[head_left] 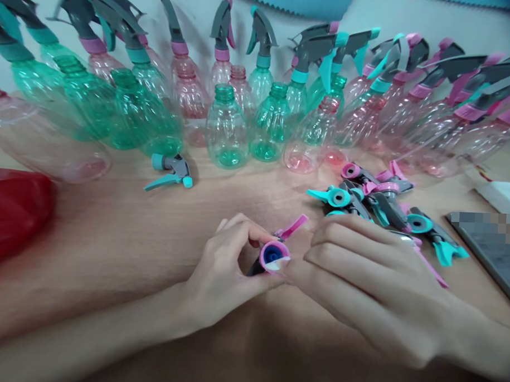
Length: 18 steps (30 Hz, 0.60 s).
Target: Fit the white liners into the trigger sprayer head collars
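My left hand (225, 262) grips a grey and pink trigger spray head (275, 248), its collar opening turned up toward me and its pink lever sticking out to the upper right. Inside the collar a dark blue part shows. In the fingertips of my right hand (360, 278) is a small white piece (277, 263), pinched at the near rim of the collar; its exact kind is hard to make out. Behind my right hand lies a pile of loose pink and teal spray heads (376, 195). One teal spray head (172, 171) lies alone to the left.
Several green bottles (227, 129) and pink bottles (309, 140) stand along the back, some open-necked, some with spray heads on. A red plastic bag (15, 216) lies at the left. A dark phone-like device (487, 249) and a white object (503, 194) lie at the right.
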{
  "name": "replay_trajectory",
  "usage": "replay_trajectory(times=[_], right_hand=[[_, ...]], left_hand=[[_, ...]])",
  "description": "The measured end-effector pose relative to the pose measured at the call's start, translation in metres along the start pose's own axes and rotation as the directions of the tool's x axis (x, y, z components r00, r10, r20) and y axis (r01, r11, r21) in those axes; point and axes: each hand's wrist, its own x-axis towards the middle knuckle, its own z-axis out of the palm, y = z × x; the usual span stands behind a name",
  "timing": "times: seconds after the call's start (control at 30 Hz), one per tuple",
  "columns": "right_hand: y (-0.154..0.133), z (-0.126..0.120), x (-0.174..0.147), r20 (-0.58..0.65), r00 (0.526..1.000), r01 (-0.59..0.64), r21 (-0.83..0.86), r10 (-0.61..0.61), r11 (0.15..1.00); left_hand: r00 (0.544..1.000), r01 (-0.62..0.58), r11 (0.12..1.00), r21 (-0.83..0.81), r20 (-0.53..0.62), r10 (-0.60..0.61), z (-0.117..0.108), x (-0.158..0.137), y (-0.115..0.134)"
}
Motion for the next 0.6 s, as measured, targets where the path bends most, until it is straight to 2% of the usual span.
replay_trajectory(times=[0.17,0.33,0.5,0.6], right_hand=[[-0.002,-0.007,-0.001,-0.019,1.0,-0.019,0.017,0.02,1.0],[0.005,-0.001,0.002,0.059,0.998,0.015,0.006,-0.015,1.0],[0.006,0.003,0.001,0.053,0.986,-0.165,0.166,0.159,0.972],[0.003,0.008,0.0,0.054,0.945,-0.321,0.318,0.321,0.892]], left_hand=[[1.0,-0.018,1.0,-0.002,0.002,0.018,-0.001,-0.001,0.002],[0.999,-0.041,0.999,-0.013,0.01,0.041,-0.002,-0.001,0.001],[0.998,-0.055,0.998,-0.012,0.021,0.055,-0.001,-0.001,-0.001],[0.999,-0.049,0.999,-0.011,0.017,0.049,-0.001,-0.002,-0.002]])
